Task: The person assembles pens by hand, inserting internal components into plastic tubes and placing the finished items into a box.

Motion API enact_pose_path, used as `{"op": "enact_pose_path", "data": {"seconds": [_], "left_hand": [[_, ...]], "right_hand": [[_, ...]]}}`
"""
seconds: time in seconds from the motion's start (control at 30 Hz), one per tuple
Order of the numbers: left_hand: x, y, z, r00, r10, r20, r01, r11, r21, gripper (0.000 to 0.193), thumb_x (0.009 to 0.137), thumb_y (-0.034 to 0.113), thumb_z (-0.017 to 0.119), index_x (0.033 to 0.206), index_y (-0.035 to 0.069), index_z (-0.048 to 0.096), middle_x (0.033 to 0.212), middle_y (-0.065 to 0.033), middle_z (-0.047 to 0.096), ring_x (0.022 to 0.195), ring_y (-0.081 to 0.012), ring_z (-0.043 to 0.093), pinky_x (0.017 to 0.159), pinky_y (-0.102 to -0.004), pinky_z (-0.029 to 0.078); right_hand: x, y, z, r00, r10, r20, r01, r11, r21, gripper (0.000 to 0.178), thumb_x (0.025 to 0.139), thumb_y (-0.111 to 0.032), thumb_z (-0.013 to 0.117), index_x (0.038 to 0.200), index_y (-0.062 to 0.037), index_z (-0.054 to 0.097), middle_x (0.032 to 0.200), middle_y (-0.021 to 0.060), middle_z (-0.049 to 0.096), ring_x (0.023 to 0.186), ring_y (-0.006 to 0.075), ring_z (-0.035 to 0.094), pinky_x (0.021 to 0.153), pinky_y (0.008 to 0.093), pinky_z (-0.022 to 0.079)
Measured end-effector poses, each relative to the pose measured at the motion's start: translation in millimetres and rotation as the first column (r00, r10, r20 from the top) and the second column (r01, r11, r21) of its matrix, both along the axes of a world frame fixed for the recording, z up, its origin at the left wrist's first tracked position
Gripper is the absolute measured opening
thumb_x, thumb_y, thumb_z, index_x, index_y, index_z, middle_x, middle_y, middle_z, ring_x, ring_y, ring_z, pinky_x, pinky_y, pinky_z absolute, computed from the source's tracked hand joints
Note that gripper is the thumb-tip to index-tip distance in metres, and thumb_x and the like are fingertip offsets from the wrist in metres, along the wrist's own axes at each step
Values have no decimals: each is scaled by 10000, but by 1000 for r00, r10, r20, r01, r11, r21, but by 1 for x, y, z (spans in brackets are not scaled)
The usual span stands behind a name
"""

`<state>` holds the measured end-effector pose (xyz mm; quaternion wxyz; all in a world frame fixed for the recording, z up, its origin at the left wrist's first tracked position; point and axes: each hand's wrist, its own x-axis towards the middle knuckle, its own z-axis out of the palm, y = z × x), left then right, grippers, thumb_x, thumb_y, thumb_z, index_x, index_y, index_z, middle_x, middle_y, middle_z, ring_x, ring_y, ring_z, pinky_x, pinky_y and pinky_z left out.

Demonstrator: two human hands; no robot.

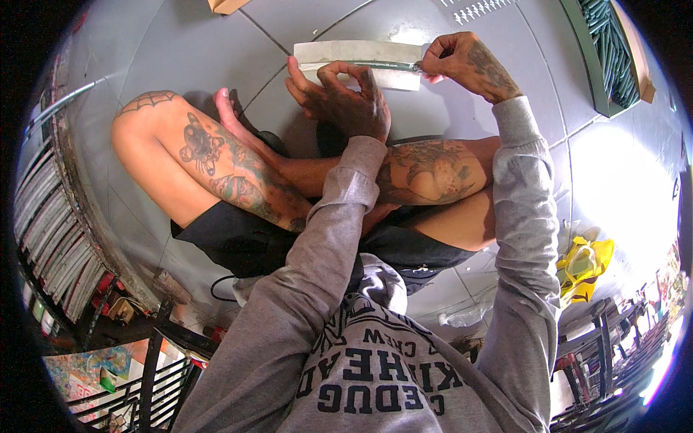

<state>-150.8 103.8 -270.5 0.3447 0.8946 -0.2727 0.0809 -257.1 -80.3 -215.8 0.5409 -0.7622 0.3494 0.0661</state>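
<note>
A pale, flat rectangular board (357, 53) lies on the floor beyond my crossed legs. Along it runs a narrow dark green strip (390, 66) with light printing; whether it is a pen or a strap is too small to tell. My left hand (346, 101) reaches over the board's near edge, thumb and forefinger curled together at the strip, the other fingers spread. At the strip's right end, my right hand (473, 68) pinches a small dark piece (416, 66) between thumb and fingertips. My fingers partly hide what they grip.
A green open box (598, 72) full of slim dark green items (613, 54) stands at far right. Rows of small whitish pieces (482, 10) lie at the top. A yellow bag (586, 267) rests on the right. A metal rack (54, 231) lines the left side.
</note>
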Motion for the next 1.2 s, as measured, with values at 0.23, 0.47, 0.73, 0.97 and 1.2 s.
{"op": "enact_pose_path", "data": {"seconds": [0.23,0.47,0.73,0.97,1.2], "left_hand": [[1,-1,-3,1000,16,-2,-16,999,-52,437,972,585,432,953,152,489,1578,-228,234,1452,-452,211,1105,-664,185],[1,-3,-7,999,23,-34,-26,994,-106,552,987,721,352,910,190,480,1581,-207,239,1454,-450,215,1072,-699,180],[1,-3,-8,999,37,-35,-40,995,-87,535,995,696,361,907,185,489,1586,-193,244,1452,-446,220,1072,-682,185],[2,-1,-9,1000,28,-11,-28,997,-65,494,986,662,406,901,184,495,1599,-179,237,1447,-445,226,1072,-674,189],[3,-2,-8,998,20,-52,-25,995,-101,542,964,722,410,902,191,498,1603,-174,233,1444,-447,227,1072,-682,183]], "right_hand": [[0,0,-3,1000,3,9,-3,1000,-19,149,839,-145,774,837,-1,740,768,77,723,705,125,691,718,292,606],[0,1,1,1000,-16,15,16,999,-31,129,816,-128,764,818,-3,731,762,71,718,698,128,685,714,292,599],[1,2,3,1000,-14,-11,14,998,-56,97,790,-108,760,795,-16,732,742,56,712,693,114,682,714,287,592],[1,2,2,1000,-7,-15,6,996,-85,107,790,-123,774,793,-24,735,749,58,722,704,118,694,729,282,594],[0,2,-3,1000,-15,1,15,996,-90,186,767,-227,790,810,-47,768,729,68,735,694,144,712,739,308,589]]}}
